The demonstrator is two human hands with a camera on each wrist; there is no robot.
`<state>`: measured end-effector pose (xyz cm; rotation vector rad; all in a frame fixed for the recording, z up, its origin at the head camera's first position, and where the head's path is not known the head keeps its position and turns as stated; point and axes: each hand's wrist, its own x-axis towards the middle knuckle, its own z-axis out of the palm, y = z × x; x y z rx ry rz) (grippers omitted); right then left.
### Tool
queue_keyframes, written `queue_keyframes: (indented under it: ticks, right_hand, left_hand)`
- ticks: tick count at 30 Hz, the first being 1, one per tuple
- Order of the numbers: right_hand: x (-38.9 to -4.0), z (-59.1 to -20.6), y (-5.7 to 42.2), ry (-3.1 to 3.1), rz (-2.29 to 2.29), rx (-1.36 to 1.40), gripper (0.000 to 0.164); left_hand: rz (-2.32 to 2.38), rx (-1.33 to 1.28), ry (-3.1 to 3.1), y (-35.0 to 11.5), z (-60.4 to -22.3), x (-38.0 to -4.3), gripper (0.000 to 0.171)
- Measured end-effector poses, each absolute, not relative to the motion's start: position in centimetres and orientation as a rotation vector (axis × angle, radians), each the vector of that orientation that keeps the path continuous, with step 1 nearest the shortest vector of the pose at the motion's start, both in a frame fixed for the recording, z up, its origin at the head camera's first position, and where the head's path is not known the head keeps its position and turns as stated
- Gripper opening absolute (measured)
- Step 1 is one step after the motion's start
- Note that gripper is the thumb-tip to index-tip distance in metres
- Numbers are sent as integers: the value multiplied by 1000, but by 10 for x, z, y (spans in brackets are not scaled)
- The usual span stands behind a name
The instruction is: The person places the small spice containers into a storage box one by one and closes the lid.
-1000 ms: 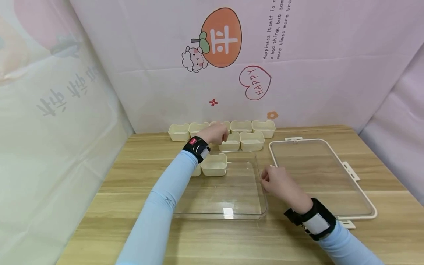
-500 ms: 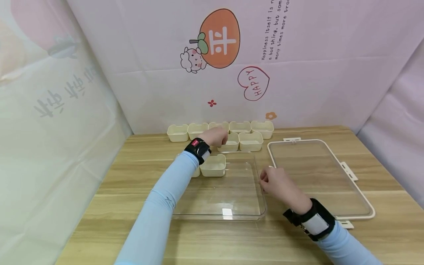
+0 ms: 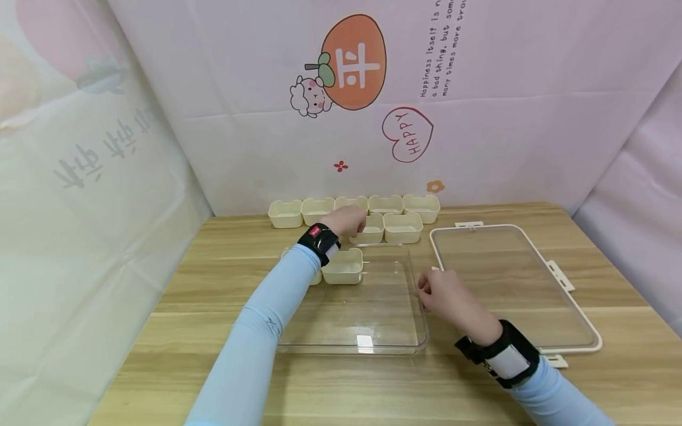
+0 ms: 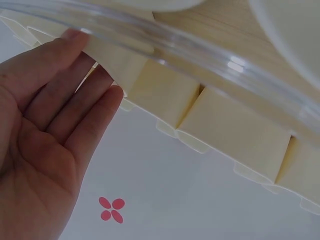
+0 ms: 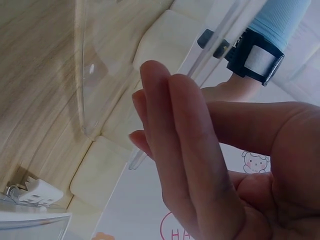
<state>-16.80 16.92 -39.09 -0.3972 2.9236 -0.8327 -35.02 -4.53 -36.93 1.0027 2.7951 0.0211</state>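
Observation:
My left hand (image 3: 345, 221) reaches over the clear plastic bin (image 3: 351, 349) to the small cream boxes at the back. It seems to pinch the wall of one cream box (image 3: 367, 229) in the nearer row. In the left wrist view, the thumb and fingers (image 4: 95, 107) meet that box at its rim, partly behind the bin's clear edge. My right hand (image 3: 452, 297) pinches the bin's right rim between thumb and fingers. Inside the bin, a cream box (image 3: 343, 267) stands at the back, and another beside it is partly hidden by my left arm.
A row of several cream boxes (image 3: 285, 214) lines the back wall, with another box (image 3: 403, 228) in front of it. To the right of the bin lies a clear lid (image 3: 514, 287) with a white frame and clips. Wooden tabletop (image 3: 176, 343) surrounds everything.
Both hands have stayed almost still, the left at the cream boxes and the right on the bin's rim. The head view has shifted very slightly.

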Motion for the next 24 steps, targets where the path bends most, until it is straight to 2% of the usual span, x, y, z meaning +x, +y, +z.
queue_keyframes:
  ticks: [9, 24]
  right_hand:
    - [-167, -390, 169, 2908, -825, -395, 9]
    - [-166, -389, 168, 2880, -848, -368, 9]
  left_hand:
    - [30, 1018, 2794, -46, -368, -351, 40]
    - [-27, 1092, 2918, -53, -363, -348, 35]
